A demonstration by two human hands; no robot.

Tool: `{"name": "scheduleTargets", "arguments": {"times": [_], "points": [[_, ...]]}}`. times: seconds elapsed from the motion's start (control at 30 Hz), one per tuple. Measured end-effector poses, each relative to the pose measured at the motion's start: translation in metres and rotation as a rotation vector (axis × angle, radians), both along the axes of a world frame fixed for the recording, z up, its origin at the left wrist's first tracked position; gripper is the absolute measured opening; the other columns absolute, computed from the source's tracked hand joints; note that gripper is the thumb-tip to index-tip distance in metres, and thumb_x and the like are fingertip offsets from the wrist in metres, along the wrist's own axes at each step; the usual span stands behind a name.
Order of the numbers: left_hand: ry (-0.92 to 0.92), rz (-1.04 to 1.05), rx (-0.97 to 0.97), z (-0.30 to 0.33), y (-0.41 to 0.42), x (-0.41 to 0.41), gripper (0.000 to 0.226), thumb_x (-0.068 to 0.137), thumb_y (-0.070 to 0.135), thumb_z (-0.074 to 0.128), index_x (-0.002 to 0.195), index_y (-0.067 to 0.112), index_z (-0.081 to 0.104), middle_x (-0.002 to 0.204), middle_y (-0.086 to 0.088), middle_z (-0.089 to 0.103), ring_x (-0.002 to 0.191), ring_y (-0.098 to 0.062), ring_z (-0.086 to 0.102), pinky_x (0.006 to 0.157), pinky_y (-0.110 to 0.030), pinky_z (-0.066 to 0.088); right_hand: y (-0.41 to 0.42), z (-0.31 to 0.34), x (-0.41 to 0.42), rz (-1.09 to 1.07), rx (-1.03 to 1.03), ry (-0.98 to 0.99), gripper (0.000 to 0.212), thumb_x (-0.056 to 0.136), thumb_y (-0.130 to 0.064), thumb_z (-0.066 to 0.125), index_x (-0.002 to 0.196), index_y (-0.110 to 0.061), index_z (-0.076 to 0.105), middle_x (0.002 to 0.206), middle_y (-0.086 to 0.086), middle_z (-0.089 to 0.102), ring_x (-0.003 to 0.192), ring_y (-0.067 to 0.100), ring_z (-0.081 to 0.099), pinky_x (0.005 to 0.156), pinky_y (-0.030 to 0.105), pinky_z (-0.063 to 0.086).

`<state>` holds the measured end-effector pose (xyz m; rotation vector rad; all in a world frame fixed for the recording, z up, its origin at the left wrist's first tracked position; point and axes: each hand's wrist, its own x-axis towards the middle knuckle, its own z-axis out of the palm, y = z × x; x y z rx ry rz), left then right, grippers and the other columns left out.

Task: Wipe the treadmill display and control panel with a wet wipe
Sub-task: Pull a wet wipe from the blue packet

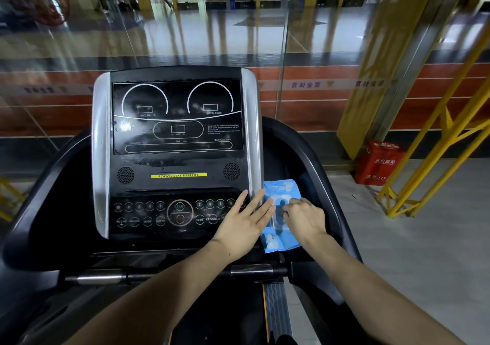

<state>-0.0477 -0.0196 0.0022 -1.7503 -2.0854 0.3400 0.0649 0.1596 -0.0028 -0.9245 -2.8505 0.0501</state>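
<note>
Here, a flat left hand (pixel 245 218) steadies the blue plastic wet-wipe pack (pixel 281 214) in the treadmill's right side tray while the right hand's (pixel 305 216) fingers pinch at its opening; several wipes could drag out, leaving the smeared black display (pixel 177 116) and button-studded control panel (pixel 159 213) waiting.

Treadmill console seen from above. The dark display (pixel 177 116) is streaked and smudged; the control panel (pixel 169 213) lies nearer, below it. A blue wet-wipe pack (pixel 281 193) is lodged in the tray right of the console. The pack is pressed by the straight fingers of the left hand (pixel 245 218); its flap is pinched by the right hand (pixel 305 217). A red box (pixel 380 163) is seen on the floor at far right.
</note>
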Motion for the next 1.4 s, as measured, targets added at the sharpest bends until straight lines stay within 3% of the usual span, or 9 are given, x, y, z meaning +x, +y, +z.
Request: {"name": "scheduleTargets", "arguments": {"times": [0.17, 0.4, 0.63, 0.73, 0.87, 1.03, 1.2, 1.33, 1.4], "points": [[-0.016, 0.007, -0.010, 0.000, -0.002, -0.002, 0.077, 0.106, 0.028, 0.044, 0.166, 0.010, -0.001, 0.176, -0.009, 0.003, 0.157, -0.037, -0.023, 0.123, -0.064, -0.017, -0.001, 0.002, -0.006, 0.058, 0.031, -0.075, 0.018, 0.100, -0.017, 0.055, 0.094, -0.021, 0.072, 0.100, -0.007, 0.068, 0.097, 0.017, 0.065, 0.063, 0.031, 0.049], [-0.023, 0.015, -0.003, 0.002, -0.003, 0.001, 0.075, 0.107, 0.028, 0.042, 0.165, 0.010, -0.002, 0.176, -0.009, 0.003, 0.156, -0.037, -0.025, 0.120, -0.063, -0.024, 0.005, -0.003, 0.006, 0.129, -0.066, 0.090, 0.018, 0.105, -0.028, 0.052, 0.101, -0.023, 0.068, 0.101, -0.010, 0.064, 0.097, 0.013, 0.062, 0.072, 0.031, 0.053], [-0.021, 0.016, -0.006, 0.003, -0.002, 0.001, 0.076, 0.106, 0.027, 0.043, 0.165, 0.010, -0.001, 0.176, -0.009, 0.003, 0.156, -0.038, -0.026, 0.121, -0.063, -0.022, 0.003, 0.007, 0.018, 0.104, -0.173, 0.211, 0.013, 0.108, -0.025, 0.045, 0.098, -0.024, 0.053, 0.098, -0.010, 0.054, 0.075, 0.018, 0.056, 0.063, 0.036, 0.047], [-0.022, 0.009, -0.004, 0.004, -0.002, 0.002, 0.076, 0.106, 0.026, 0.043, 0.165, 0.010, -0.002, 0.175, -0.010, 0.001, 0.155, -0.039, -0.028, 0.122, -0.063, -0.021, 0.007, 0.017, 0.022, 0.083, -0.228, 0.365, 0.012, 0.106, -0.020, 0.051, 0.095, -0.025, 0.052, 0.099, -0.011, 0.051, 0.075, 0.019, 0.058, 0.064, 0.041, 0.052], [-0.040, 0.014, 0.004, 0.005, -0.003, 0.005, 0.076, 0.106, 0.027, 0.043, 0.165, 0.011, -0.003, 0.175, -0.010, -0.001, 0.155, -0.038, -0.028, 0.123, -0.063, -0.019, 0.009, 0.029, 0.028, 0.115, -0.430, 0.675, 0.013, 0.104, -0.011, 0.057, 0.097, -0.022, 0.059, 0.102, -0.009, 0.063, 0.091, 0.009, 0.063, 0.079, 0.032, 0.054], [-0.050, 0.040, 0.004, 0.005, -0.005, 0.007, 0.076, 0.107, 0.028, 0.039, 0.164, 0.010, -0.009, 0.175, -0.010, -0.007, 0.156, -0.037, -0.027, 0.122, -0.062, -0.021, 0.005, 0.041, 0.030, 0.058, -0.763, 0.859, 0.012, 0.109, -0.019, 0.049, 0.098, -0.020, 0.053, 0.107, 0.002, 0.074, 0.099, 0.017, 0.071, 0.086, 0.037, 0.058], [-0.054, 0.054, -0.012, 0.005, -0.009, 0.008, 0.078, 0.108, 0.029, 0.037, 0.162, 0.010, -0.016, 0.174, -0.010, -0.014, 0.156, -0.040, -0.026, 0.123, -0.063, -0.018, 0.000, 0.068, 0.035, 0.081, -0.895, 1.009, 0.011, 0.112, -0.015, 0.043, 0.103, -0.012, 0.049, 0.092, 0.008, 0.069, 0.091, 0.022, 0.070, 0.086, 0.025, 0.054], [-0.052, 0.060, -0.009, 0.004, -0.009, 0.008, 0.079, 0.108, 0.031, 0.037, 0.163, 0.009, -0.015, 0.173, -0.011, -0.016, 0.154, -0.041, -0.029, 0.123, -0.064, -0.016, 0.002, 0.080, 0.034, 0.138, -0.870, 0.929, 0.012, 0.111, -0.019, 0.046, 0.100, -0.019, 0.050, 0.084, 0.006, 0.059, 0.066, 0.027, 0.057, 0.068, 0.044, 0.055], [-0.050, 0.064, -0.006, 0.003, -0.008, 0.009, 0.080, 0.107, 0.031, 0.038, 0.163, 0.009, -0.014, 0.173, -0.011, -0.016, 0.154, -0.042, -0.030, 0.122, -0.064, -0.018, 0.003, 0.076, 0.035, 0.167, -0.808, 0.777, 0.012, 0.110, -0.025, 0.048, 0.100, -0.025, 0.052, 0.087, 0.006, 0.063, 0.072, 0.035, 0.057, 0.069, 0.052, 0.052]]}}
